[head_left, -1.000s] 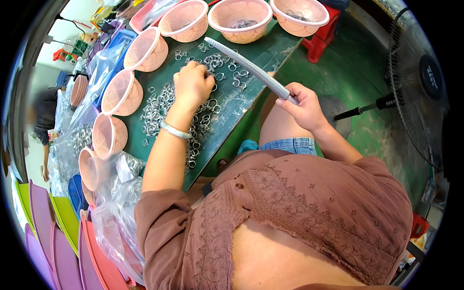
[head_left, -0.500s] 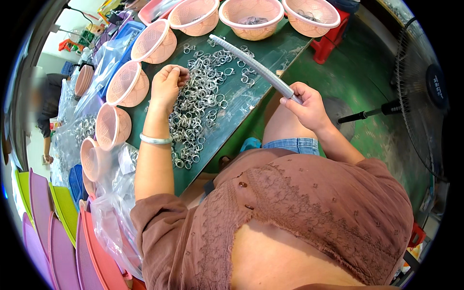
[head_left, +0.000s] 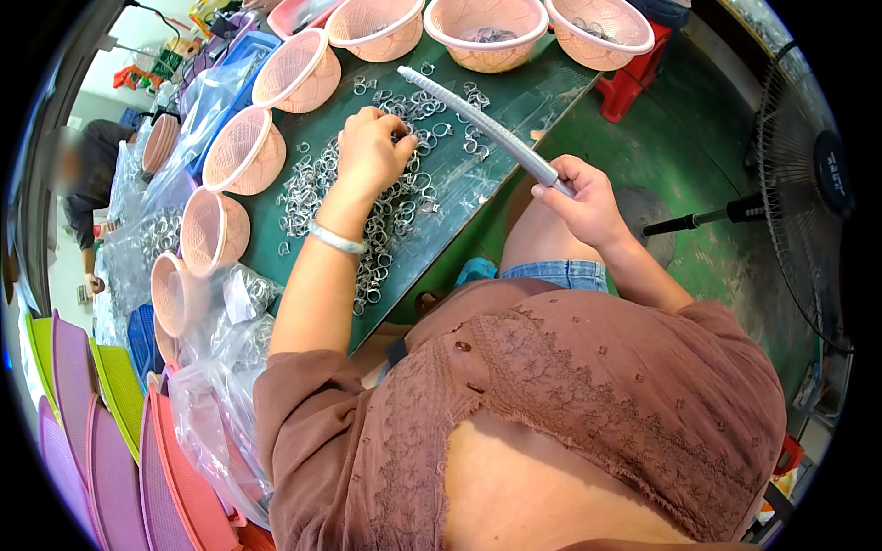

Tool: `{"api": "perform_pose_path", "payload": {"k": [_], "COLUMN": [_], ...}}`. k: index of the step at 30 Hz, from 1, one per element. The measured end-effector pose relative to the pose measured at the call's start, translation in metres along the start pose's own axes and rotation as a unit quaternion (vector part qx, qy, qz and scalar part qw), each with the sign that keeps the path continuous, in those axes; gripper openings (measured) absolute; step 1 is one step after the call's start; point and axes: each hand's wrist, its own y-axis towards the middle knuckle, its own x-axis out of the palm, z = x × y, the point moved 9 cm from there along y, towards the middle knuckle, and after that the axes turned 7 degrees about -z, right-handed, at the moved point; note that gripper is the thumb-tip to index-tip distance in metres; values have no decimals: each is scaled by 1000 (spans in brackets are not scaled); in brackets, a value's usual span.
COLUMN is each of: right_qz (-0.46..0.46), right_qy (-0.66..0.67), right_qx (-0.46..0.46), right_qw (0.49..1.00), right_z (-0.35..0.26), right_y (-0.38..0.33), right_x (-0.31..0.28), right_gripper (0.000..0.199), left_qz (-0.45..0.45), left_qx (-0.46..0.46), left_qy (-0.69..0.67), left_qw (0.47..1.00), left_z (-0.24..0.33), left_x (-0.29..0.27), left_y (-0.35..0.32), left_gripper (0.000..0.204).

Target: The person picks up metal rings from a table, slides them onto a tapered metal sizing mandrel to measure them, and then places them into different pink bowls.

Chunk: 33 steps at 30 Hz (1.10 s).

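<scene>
Left grip [head_left: 372,149] has shifted rightward, rings [head_left: 308,191] lying around it

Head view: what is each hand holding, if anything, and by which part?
The right hand holds the long grey tapered rod by its thicker end. The left hand is over small silver metal rings; whether it grips one cannot be told.

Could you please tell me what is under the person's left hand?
Silvery rings lie on the green table, showing on both sides of the left hand. The patch directly beneath it is covered, so how many rings, if any, lie there cannot be seen.
</scene>
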Motion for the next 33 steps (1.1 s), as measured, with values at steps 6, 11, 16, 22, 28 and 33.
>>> {"api": "perform_pose_path", "payload": {"k": [6, 11, 16, 22, 28, 33], "right_qz": [-2, -6, -14, -15, -13, -9], "right_qy": [-11, -19, -14, -29, -22, -26], "right_qx": [6, -2, -2, 0, -4, -2], "right_qw": [1000, 1000, 1000, 999, 1000, 1000], "right_z": [-1, 3, 1, 0, 2, 4], "right_y": [-1, 0, 1, 1, 0, 0], "right_x": [-2, -3, 3, 5, 4, 4], "right_gripper": [16, 16, 17, 17, 17, 17], "left_qz": [-1, -48, -59, -60, -49, -42], "left_qx": [18, -166, -148, -149, -170, -179], "left_qy": [-10, -404, -516, -704, -730, -716], "left_qw": [1000, 898, 842, 691, 660, 673], "left_z": [-5, -48, -59, -70, -79, -79], "left_x": [3, 6, 3, 7, 13, 14], "left_y": [9, 0, -4, -7, -13, -16], "left_gripper": [13, 15, 16, 22, 21, 26]}}
